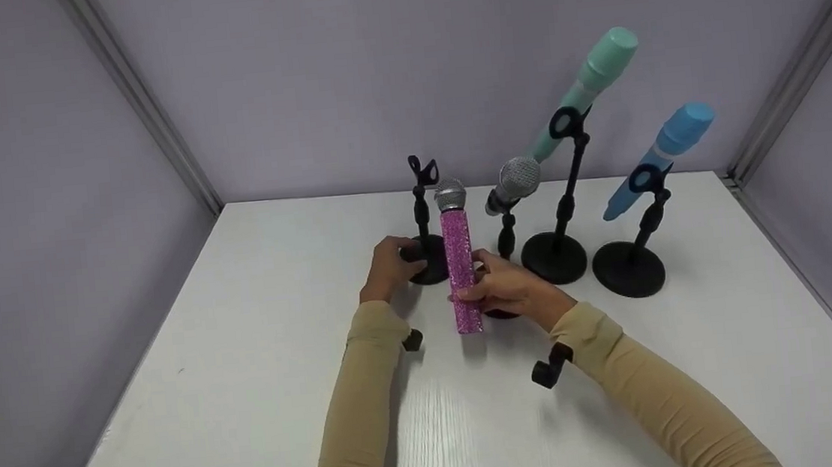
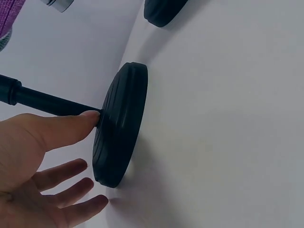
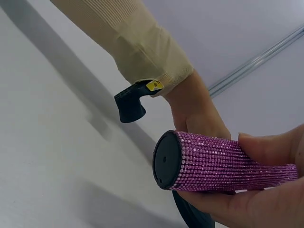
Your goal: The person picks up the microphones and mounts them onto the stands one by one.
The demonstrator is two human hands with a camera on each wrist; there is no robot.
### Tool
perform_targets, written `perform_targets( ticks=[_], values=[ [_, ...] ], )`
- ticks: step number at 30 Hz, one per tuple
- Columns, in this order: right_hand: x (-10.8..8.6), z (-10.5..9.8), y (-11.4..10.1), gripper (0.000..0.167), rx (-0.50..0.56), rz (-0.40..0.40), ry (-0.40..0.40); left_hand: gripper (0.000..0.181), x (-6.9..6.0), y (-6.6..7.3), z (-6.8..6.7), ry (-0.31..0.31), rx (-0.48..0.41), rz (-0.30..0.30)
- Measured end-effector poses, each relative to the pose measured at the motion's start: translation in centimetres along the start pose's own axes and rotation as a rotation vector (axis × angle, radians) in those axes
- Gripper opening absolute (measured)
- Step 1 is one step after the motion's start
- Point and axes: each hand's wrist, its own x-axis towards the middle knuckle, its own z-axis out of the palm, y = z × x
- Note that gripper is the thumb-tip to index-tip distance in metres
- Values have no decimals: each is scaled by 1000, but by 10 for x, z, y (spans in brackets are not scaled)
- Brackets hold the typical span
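My right hand grips a glittery pink microphone by the lower part of its handle, holding it upright with the silver mesh head on top. The microphone's black end cap faces the right wrist camera. Left of it, a short black microphone stand carries an unfilled clip at its top. My left hand pinches this stand low down, the thumb against the pole just above the round base. Three other fingers of that hand are spread below; its index finger is hidden in the left wrist view.
Just right stands a silver-headed microphone on a stand partly behind my right hand. Farther right, a mint-green microphone rests on a taller stand and a blue microphone on another. Walls border the white table at back and sides.
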Motion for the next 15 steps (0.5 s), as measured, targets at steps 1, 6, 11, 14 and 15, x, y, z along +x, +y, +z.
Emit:
perform_targets(
  ticks=[1,6,11,14,15],
  values=[
    [-1,0,0,59,-9,-3,-2,42,1,1,1,-6,-5,-8],
    [-5,-3,-2,59,-60,-22,-26,40,7,3,6,-22,-10,-29],
    [-8,-7,-1,65,-91,-38,-48,33,10,2,10,8,-12,-43],
    [-11,-9,-2,70,-105,-49,-63,31,10,1,10,11,-5,-61],
    [-12,-10,-3,72,-110,-55,-68,31,10,2,9,6,-3,-69]
  ],
)
